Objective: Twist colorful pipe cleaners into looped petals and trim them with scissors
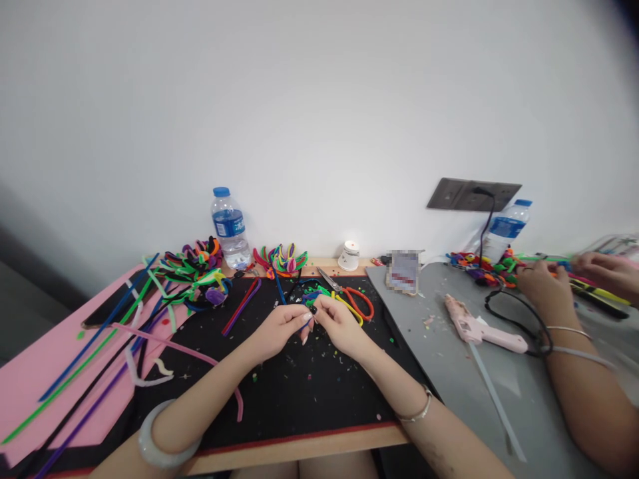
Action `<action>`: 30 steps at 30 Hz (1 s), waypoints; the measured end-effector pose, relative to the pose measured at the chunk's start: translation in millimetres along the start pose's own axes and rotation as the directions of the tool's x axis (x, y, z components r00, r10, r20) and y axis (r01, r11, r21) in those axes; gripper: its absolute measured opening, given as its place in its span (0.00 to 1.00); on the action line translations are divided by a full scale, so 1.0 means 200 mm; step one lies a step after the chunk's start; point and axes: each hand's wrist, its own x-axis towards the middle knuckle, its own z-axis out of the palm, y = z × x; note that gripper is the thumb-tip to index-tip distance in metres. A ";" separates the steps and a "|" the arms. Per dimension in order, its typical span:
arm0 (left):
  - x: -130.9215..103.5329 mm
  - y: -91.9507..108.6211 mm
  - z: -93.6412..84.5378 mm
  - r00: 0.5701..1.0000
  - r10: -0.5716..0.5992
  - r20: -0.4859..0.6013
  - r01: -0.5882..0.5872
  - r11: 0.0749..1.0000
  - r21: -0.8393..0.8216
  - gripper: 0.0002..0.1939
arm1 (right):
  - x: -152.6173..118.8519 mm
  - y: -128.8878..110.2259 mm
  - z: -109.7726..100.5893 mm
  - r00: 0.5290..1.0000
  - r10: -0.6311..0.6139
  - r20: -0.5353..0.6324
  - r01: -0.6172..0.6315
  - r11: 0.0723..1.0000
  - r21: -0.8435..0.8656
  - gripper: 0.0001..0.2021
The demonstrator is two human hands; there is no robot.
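Above the black mat (319,399), my left hand (279,330) and my right hand (340,327) meet with their fingertips pinched together. A thin blue pipe cleaner (279,287) rises behind my left hand, and a bit of blue shows between the fingers of both hands. Most of what they hold is hidden. Just behind my hands lie scissors (368,303) with orange and yellow handles and a small heap of green and blue pipe cleaners (313,293). A folded red and purple pipe cleaner (241,307) rests to the left.
Bundled pipe cleaners (192,269), a colourful pipe-cleaner piece (282,259), a water bottle (230,233) and a white cup (348,255) stand along the wall. Long pipe cleaners cross pink sheets (30,392). At right are a pink glue gun (486,332) and another person's hands (546,286).
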 end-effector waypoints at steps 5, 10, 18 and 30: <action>-0.01 -0.01 0.01 0.987 -0.094 0.132 0.146 0.869 -0.472 0.15 | -0.02 -0.04 -0.01 0.992 -0.123 0.011 0.124 0.986 -0.115 0.10; -0.03 -0.02 0.01 0.959 -0.080 0.272 0.244 0.719 -0.650 0.14 | -0.04 -0.09 -0.02 0.969 -0.234 0.086 0.246 0.951 -0.186 0.09; 0.01 -0.03 0.02 0.985 -0.167 0.044 0.168 0.867 -0.468 0.13 | 0.02 0.01 -0.08 0.994 -0.107 -0.017 0.090 0.905 -0.416 0.10; 0.03 -0.07 0.01 0.976 -0.027 -0.216 0.008 0.996 -0.089 0.14 | 0.05 0.19 -0.25 0.858 0.411 -0.309 -0.492 0.483 -0.724 0.15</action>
